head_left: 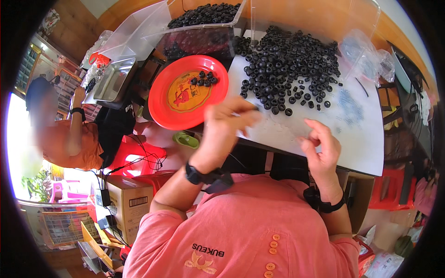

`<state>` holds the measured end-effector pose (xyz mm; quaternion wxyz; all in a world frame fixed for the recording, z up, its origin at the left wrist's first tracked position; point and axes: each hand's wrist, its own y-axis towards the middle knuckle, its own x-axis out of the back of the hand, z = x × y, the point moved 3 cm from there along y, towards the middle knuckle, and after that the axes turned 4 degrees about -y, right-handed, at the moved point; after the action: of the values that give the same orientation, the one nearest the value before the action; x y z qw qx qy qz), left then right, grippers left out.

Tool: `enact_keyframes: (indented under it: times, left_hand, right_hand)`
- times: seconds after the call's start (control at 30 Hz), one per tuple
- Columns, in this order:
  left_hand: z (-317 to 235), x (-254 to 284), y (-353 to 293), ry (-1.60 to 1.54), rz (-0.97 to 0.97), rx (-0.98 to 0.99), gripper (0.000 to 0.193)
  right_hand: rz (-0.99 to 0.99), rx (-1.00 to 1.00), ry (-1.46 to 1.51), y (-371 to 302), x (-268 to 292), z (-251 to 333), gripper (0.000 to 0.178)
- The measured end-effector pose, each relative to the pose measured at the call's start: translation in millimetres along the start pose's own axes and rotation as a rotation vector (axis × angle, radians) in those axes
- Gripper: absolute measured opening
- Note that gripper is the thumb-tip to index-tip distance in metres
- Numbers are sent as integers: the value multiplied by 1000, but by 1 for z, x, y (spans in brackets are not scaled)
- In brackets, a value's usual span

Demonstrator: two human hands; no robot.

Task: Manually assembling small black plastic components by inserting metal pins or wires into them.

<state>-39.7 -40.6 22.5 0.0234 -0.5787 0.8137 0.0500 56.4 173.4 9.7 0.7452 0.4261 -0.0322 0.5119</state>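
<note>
My left hand (227,127) is over the near left part of the white work surface, just right of the red plate (156,99). Motion smears its fingers; a small dark spot shows by one fingertip, and I cannot make out whether it is held. My right hand (322,147) hovers near the front edge, fingers half curled, thumb and forefinger apart, nothing visible between them. Beyond both hands spreads a heap of small black round parts with holes, like beads (296,60). Several similar black parts (204,79) lie together on the plate.
A clear plastic bin (199,39) of black parts stands behind the plate. Crumpled clear bags (364,53) lie at the back right. A metal tray (116,79) is further left, near another person (76,134). A cardboard box (130,204) with cables stands at my left.
</note>
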Motion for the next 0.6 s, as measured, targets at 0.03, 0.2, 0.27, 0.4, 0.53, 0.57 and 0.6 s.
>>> enact_keyframes:
  times: [0.03, 0.2, 0.27, 0.4, 0.53, 0.57, 0.6]
  left_hand:
    - [-5, 15, 6, -31, -113, -68, 12]
    - [-17, 66, 33, 754, -346, -497, 34]
    - [-12, 51, 36, 953, -282, -607, 55]
    - [4, -12, 36, 983, -55, -711, 68]
    - [16, -32, 52, 1153, 18, -548, 84]
    - [21, -34, 57, 1202, 27, -509, 88]
    - [23, -36, 59, 1200, 51, -443, 92]
  right_hand:
    - [-59, -12, -31, -2, 9, -4, 28]
    - [-84, -152, 23, -16, 22, -19, 16]
    - [-96, -133, 21, -16, 19, -20, 15]
    - [-95, -95, 12, -16, 21, -18, 14]
    - [-100, -73, 15, -17, 22, -18, 14]
    - [-85, -63, -1, -18, 23, -17, 14]
    - [-69, -54, -16, -19, 23, -17, 15]
